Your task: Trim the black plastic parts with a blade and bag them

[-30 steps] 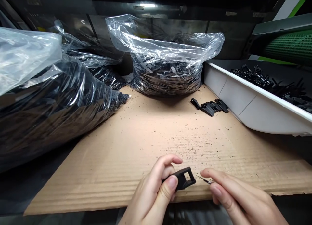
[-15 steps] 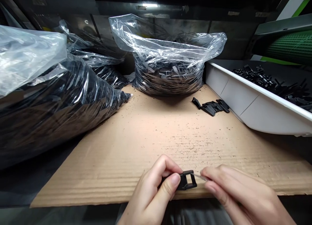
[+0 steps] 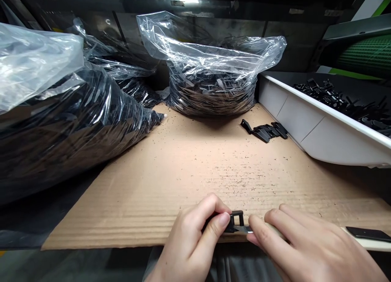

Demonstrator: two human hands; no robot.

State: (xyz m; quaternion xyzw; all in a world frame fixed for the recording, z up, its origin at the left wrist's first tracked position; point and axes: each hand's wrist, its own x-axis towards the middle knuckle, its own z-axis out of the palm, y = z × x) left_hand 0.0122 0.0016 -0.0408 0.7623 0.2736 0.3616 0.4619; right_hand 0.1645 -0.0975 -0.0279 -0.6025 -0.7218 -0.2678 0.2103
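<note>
My left hand (image 3: 198, 233) pinches a small black plastic part (image 3: 236, 220) between thumb and forefinger. The part has a rectangular opening at its right end and is held just above the cardboard's front edge. In my right hand (image 3: 299, 237) is a knife (image 3: 243, 229) with a short metal blade. The blade lies against the lower edge of the part's frame. A cream handle with a black piece on it sticks out behind my right hand; the fingers hide its middle.
Cardboard (image 3: 146, 184) covers the work surface, littered with tiny black shavings. Several loose black parts (image 3: 264, 131) lie beside a white tray (image 3: 324, 131) of similar parts. Clear plastic bags of black parts stand at the back (image 3: 214, 86) and left (image 3: 76, 123).
My right hand has turned over and shifted, bringing the blade from the upper right of the part's frame to its lower edge. The knife's handle now shows at right.
</note>
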